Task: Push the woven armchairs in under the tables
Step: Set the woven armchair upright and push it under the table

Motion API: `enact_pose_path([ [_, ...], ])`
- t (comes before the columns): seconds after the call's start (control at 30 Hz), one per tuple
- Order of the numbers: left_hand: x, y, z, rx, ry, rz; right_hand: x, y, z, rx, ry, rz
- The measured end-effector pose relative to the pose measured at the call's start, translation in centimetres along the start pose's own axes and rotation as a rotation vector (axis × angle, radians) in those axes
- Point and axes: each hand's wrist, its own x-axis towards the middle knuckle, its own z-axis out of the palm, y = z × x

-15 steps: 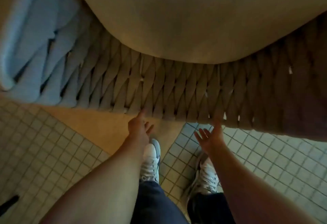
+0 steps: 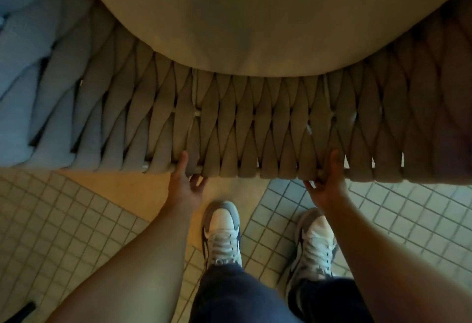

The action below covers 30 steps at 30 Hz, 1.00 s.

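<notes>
- Woven beige straps form the curved back of the armchair (image 2: pixel 255 123), which fills the far half of the head view; its pale seat cushion (image 2: pixel 242 16) lies beyond.
- The left hand (image 2: pixel 185 185) grips the near rim of the back, thumb on top and fingers curled under.
- The right hand (image 2: pixel 329 185) clamps the same rim further right, well apart from the left.
- Two sneakers (image 2: pixel 222 236) stand on the tiled floor (image 2: pixel 63 233) just near of the chair.

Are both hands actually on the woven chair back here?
Touching. The head view shows the left hand and right hand gripping the top rail of the woven armchair, thumbs on the weave, fingers curled beneath.
</notes>
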Motion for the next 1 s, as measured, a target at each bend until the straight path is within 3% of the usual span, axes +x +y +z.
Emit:
enact_pose_path([
  [0.4, -29.6, 9.9, -2.6, 0.159, 0.131, -0.074, -28.7, -10.3, -0.1, -0.012, 0.244, 0.111],
  [0.57, -39.0, 13.4, -2.0, 0.199, 0.173, -0.068, -37.5, -14.6, 0.9, 0.046, 0.354, 0.032],
  [1.0, -47.2, 20.6, 3.4, 0.209, 0.341, 0.025, -44.2, -23.3, 5.5, -0.085, 0.491, -0.108],
])
